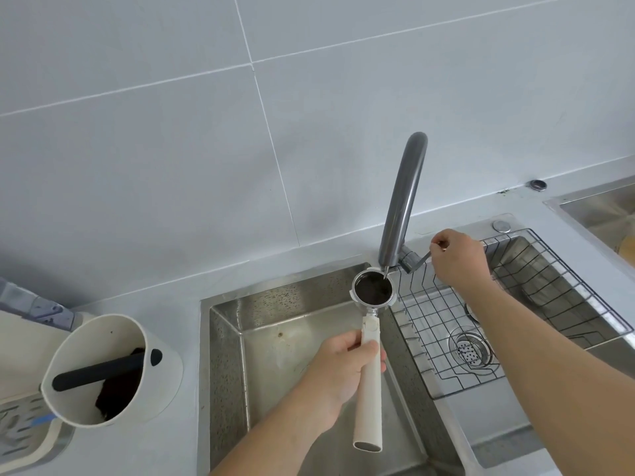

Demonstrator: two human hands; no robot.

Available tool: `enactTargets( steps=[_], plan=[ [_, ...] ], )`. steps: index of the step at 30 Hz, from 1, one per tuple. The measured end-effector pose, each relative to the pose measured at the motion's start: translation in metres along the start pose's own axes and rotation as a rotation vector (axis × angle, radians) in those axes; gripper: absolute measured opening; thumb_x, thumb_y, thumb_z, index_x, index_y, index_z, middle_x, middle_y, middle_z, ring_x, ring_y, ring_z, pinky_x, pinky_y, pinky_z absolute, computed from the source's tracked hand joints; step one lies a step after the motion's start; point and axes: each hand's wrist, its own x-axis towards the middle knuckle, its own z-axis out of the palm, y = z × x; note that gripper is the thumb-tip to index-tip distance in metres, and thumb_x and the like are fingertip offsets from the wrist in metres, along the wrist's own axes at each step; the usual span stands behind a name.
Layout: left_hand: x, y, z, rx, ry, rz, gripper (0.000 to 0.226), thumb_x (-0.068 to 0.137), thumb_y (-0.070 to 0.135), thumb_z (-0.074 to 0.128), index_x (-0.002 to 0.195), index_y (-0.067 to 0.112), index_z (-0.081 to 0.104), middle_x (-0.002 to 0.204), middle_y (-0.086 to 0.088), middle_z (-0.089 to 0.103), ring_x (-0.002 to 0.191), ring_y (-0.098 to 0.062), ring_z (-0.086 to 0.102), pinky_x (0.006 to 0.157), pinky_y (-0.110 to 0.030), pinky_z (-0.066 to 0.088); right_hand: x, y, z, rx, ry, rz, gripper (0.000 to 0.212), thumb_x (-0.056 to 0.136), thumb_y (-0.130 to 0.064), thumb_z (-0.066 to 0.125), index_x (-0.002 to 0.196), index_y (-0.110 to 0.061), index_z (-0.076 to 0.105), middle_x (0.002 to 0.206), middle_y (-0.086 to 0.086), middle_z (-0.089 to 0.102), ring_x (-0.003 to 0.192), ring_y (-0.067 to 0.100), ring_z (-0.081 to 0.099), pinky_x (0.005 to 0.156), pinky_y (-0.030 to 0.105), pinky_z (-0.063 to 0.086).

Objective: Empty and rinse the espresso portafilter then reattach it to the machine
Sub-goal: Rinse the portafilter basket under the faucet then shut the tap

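Observation:
My left hand [340, 369] grips the cream handle of the portafilter [370, 355] over the steel sink [275, 324]. Its metal basket [373, 288] faces up, dark and wet inside, right under the spout of the grey tap [402, 201]. A thin stream of water runs from the spout into the basket. My right hand [458, 257] pinches the tap's thin lever [421, 261] at the tap base. The espresso machine shows only as a cream and steel drip tray [20, 431] at the far left edge.
A cream knock box [103, 369] with a black bar and dark coffee grounds stands on the counter left of the sink. A wire rack [481, 321] sits in the right basin over a drain strainer [470, 347]. Another steel basin [604, 207] is at the far right.

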Motion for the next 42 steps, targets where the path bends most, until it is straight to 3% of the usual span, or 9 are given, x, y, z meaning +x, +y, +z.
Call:
enactTargets(
  steps=[5, 11, 16, 20, 24, 30, 42],
  plan=[
    [0.003, 0.007, -0.005, -0.045, -0.023, -0.015, 0.017, 0.096, 0.011, 0.054, 0.088, 0.012, 0.069, 0.083, -0.005, 0.067, 0.081, -0.019, 0.062, 0.071, -0.028, 0.05, -0.003, 0.002, 0.0, -0.005, -0.001, 0.015, 0.019, 0.095, -0.015, 0.052, 0.102, -0.009, 0.069, 0.089, 0.011, 0.073, 0.076, 0.027, 0.062, 0.064, 0.028, 0.042],
    [0.0, 0.005, -0.009, -0.069, -0.05, -0.051, 0.016, 0.095, 0.013, 0.056, 0.09, 0.015, 0.071, 0.084, -0.005, 0.07, 0.084, -0.02, 0.063, 0.075, -0.033, 0.05, -0.003, 0.0, -0.003, -0.007, -0.011, 0.018, 0.018, 0.095, -0.015, 0.052, 0.102, -0.01, 0.068, 0.085, 0.01, 0.071, 0.071, 0.023, 0.06, 0.052, 0.023, 0.038],
    [-0.003, -0.003, -0.012, -0.087, -0.052, -0.102, 0.014, 0.095, 0.015, 0.058, 0.101, 0.014, 0.071, 0.084, -0.002, 0.072, 0.082, -0.017, 0.068, 0.076, -0.031, 0.052, -0.004, 0.0, -0.003, -0.004, -0.008, 0.032, 0.019, 0.095, -0.016, 0.052, 0.103, -0.01, 0.068, 0.089, 0.01, 0.072, 0.075, 0.026, 0.063, 0.06, 0.028, 0.043],
    [-0.004, -0.004, -0.016, -0.099, -0.039, -0.115, 0.013, 0.094, 0.016, 0.06, 0.099, 0.015, 0.072, 0.085, -0.005, 0.073, 0.081, -0.018, 0.069, 0.077, -0.033, 0.053, -0.005, 0.0, -0.003, -0.011, -0.008, 0.025, 0.018, 0.096, -0.016, 0.052, 0.103, -0.01, 0.067, 0.09, 0.01, 0.071, 0.074, 0.025, 0.061, 0.054, 0.025, 0.039],
    [-0.004, -0.007, -0.023, -0.057, -0.024, -0.083, 0.014, 0.093, 0.016, 0.06, 0.092, 0.012, 0.074, 0.082, -0.005, 0.071, 0.078, -0.02, 0.063, 0.075, -0.036, 0.049, -0.005, 0.0, -0.003, -0.006, -0.005, 0.019, 0.018, 0.096, -0.016, 0.052, 0.103, -0.01, 0.067, 0.09, 0.011, 0.072, 0.077, 0.027, 0.064, 0.063, 0.03, 0.047],
    [-0.006, -0.01, -0.029, 0.019, -0.012, -0.045, 0.015, 0.095, 0.014, 0.057, 0.094, 0.012, 0.072, 0.08, -0.002, 0.071, 0.067, -0.01, 0.064, 0.064, -0.025, 0.052, -0.005, 0.0, -0.002, -0.003, -0.001, 0.027, 0.017, 0.096, -0.017, 0.053, 0.103, -0.011, 0.067, 0.088, 0.01, 0.071, 0.073, 0.026, 0.063, 0.059, 0.028, 0.044],
    [-0.002, -0.015, -0.025, -0.123, -0.044, -0.117, 0.015, 0.094, 0.018, 0.061, 0.103, 0.015, 0.072, 0.085, -0.003, 0.074, 0.08, -0.017, 0.068, 0.074, -0.033, 0.052, -0.006, 0.0, -0.003, 0.028, -0.008, 0.024, 0.018, 0.096, -0.017, 0.052, 0.103, -0.01, 0.067, 0.091, 0.01, 0.072, 0.073, 0.028, 0.064, 0.063, 0.033, 0.052]
  ],
)
